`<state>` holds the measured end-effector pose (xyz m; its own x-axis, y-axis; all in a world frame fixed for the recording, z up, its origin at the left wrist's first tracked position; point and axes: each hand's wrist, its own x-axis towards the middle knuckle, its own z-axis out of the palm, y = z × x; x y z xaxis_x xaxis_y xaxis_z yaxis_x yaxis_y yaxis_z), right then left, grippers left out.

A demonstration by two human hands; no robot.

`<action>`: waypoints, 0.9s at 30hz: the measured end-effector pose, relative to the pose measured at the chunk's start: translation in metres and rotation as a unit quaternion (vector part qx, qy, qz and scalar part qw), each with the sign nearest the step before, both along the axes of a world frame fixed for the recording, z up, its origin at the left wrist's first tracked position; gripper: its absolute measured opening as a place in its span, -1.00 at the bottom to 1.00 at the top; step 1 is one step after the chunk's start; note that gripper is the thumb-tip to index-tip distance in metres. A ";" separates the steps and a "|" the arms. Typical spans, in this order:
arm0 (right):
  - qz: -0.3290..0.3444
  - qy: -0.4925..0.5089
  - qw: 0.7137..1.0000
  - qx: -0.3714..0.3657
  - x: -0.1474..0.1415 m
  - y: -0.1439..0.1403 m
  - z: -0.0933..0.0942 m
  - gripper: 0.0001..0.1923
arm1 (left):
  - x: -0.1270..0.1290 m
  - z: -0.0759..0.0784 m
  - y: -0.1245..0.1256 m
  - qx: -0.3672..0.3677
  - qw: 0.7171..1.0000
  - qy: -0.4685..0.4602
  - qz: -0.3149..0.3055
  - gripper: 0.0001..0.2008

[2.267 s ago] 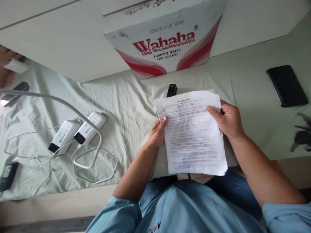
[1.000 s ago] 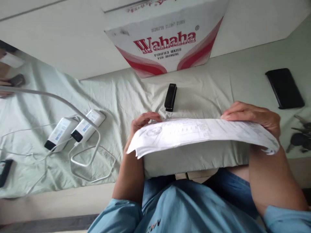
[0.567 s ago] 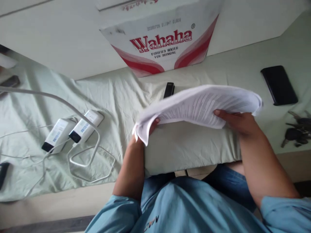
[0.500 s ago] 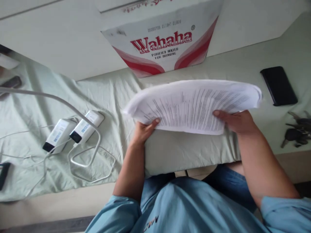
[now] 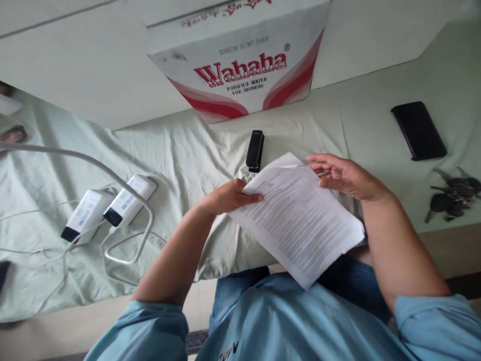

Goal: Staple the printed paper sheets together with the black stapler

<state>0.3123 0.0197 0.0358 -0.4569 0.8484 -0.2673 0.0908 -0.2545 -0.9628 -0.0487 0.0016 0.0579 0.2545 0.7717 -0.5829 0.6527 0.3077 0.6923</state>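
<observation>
My left hand (image 5: pixel 231 196) pinches a stack of printed papers (image 5: pixel 293 215) near its upper left corner, thumb on top and fingers underneath. The sheets hang tilted over the table's front edge, text side up, with the lower corner above my lap. At the stack's upper right edge is my right hand (image 5: pixel 340 175), its fingers stretched out and apart; whether they touch the paper I cannot tell. Just beyond the papers a black stapler (image 5: pixel 255 150) lies on the cloth.
A Wahaha water carton (image 5: pixel 244 75) stands at the back. On the left lie two white power banks (image 5: pixel 130 199) with cables (image 5: pixel 150 225). A black phone (image 5: pixel 419 130) and a bunch of keys (image 5: pixel 453 195) lie to the right. Green cloth (image 5: pixel 180 150) covers the table.
The papers have turned from lying crosswise between both hands to a slant. My right hand has let go and opened. The stapler, hidden before, now shows.
</observation>
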 end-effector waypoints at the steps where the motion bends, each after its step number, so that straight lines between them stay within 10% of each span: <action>1: 0.023 -0.003 1.000 0.000 -0.008 -0.001 -0.003 -0.33 | 0.006 0.003 0.006 -0.038 0.998 0.008 -0.056 -0.50; 5: -0.007 -0.046 0.998 0.035 -0.030 -0.001 -0.020 -0.57 | 0.013 0.000 0.018 -0.061 0.997 -0.032 -0.045 -0.61; 12: -0.117 -0.054 0.989 0.073 -0.030 -0.001 -0.033 -0.52 | -0.005 -0.021 -0.010 0.014 0.930 -0.240 0.278 -0.43; 20: -0.128 -0.015 0.989 0.077 -0.024 -0.005 -0.019 -0.63 | 0.033 -0.052 -0.038 0.127 0.872 -0.313 0.353 -0.37; 27: -0.135 -0.016 0.989 0.063 -0.024 -0.005 -0.017 -0.63 | 0.037 -0.062 -0.045 0.153 0.886 -0.312 0.308 -0.33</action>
<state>0.2884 0.0144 0.0184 -0.2022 0.9660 -0.1613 0.0660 -0.1509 -0.9863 -0.0116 -0.0438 -0.0043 -0.0714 0.9734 -0.2176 -0.1127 0.2089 0.9714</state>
